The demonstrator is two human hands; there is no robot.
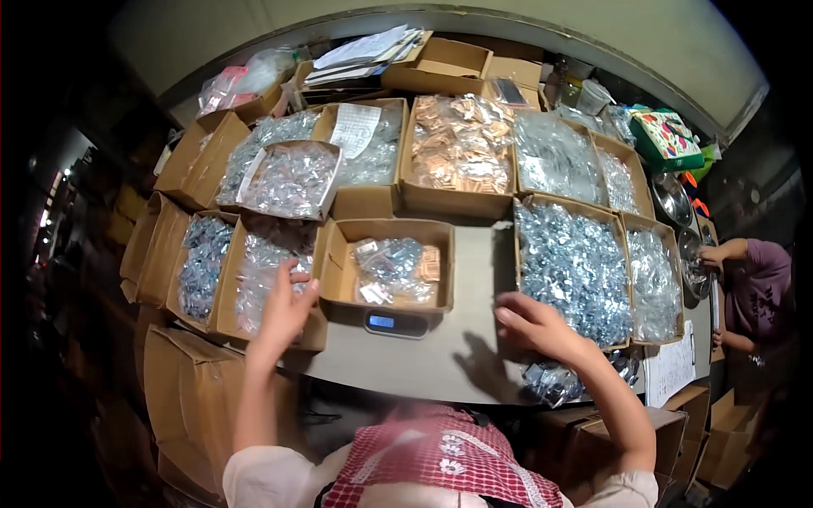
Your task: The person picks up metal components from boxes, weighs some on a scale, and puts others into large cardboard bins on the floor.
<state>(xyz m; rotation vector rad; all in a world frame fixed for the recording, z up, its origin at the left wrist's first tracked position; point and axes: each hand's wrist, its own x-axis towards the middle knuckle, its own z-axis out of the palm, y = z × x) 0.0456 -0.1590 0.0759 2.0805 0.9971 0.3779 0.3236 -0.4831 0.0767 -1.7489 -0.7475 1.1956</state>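
Centrally, a cardboard box (389, 264) of small clear bags is seated on a scale (395, 323); both hands, left (286, 309) and right (533, 326), are held open and empty beside bag-filled cartons (574, 269) on the counter (440, 360).

Bright overhead light falls on the middle of the table (440, 372), glinting off the plastic bags, and the right hand (533, 326) casts a soft shadow there. Fisheye bending curves the edges, which fade into black corners; both hands look slightly blurred.
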